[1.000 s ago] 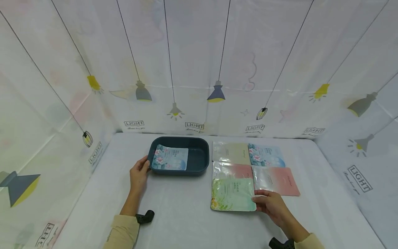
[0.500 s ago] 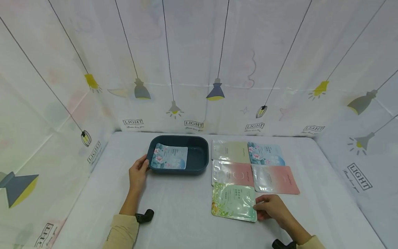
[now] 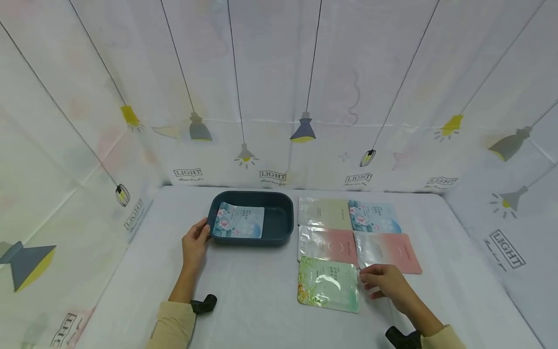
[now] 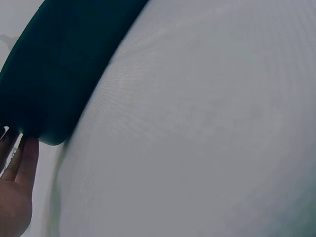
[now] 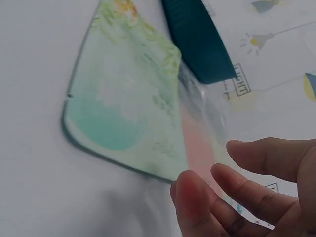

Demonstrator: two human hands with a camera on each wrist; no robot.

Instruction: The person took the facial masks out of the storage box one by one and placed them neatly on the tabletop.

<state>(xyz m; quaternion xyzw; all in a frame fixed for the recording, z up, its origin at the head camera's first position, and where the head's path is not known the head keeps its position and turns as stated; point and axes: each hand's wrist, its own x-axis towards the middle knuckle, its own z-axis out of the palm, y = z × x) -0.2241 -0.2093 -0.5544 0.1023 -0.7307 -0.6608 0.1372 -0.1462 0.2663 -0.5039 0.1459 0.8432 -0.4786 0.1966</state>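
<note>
In the head view a dark teal rectangular tray (image 3: 278, 220) holds a blue floral sheet mask packet (image 3: 240, 221). My left hand (image 3: 193, 245) touches the tray's left end with fingers extended; in the left wrist view its fingers (image 4: 27, 165) reach the tray's outer wall (image 4: 64, 64). A green sheet mask packet (image 3: 328, 285) lies flat at the front of the packets on the right. Just off its right edge is my right hand (image 3: 387, 283), holding nothing, thumb and fingers spread apart. In the right wrist view the fingers (image 5: 192, 197) stand beside the green packet's corner.
Behind the green packet lie two pink packets (image 3: 328, 244), a pale yellow-green packet (image 3: 324, 213) and another blue floral packet (image 3: 375, 216), set close together right of the tray. A white cloth (image 3: 253, 300) covers the table. A lamp-print curtain (image 3: 270, 87) hangs behind.
The green packet has come toward the front, off the pink one it overlapped, and lies down. My right hand has let go of it and drawn slightly away. The left hand stays put.
</note>
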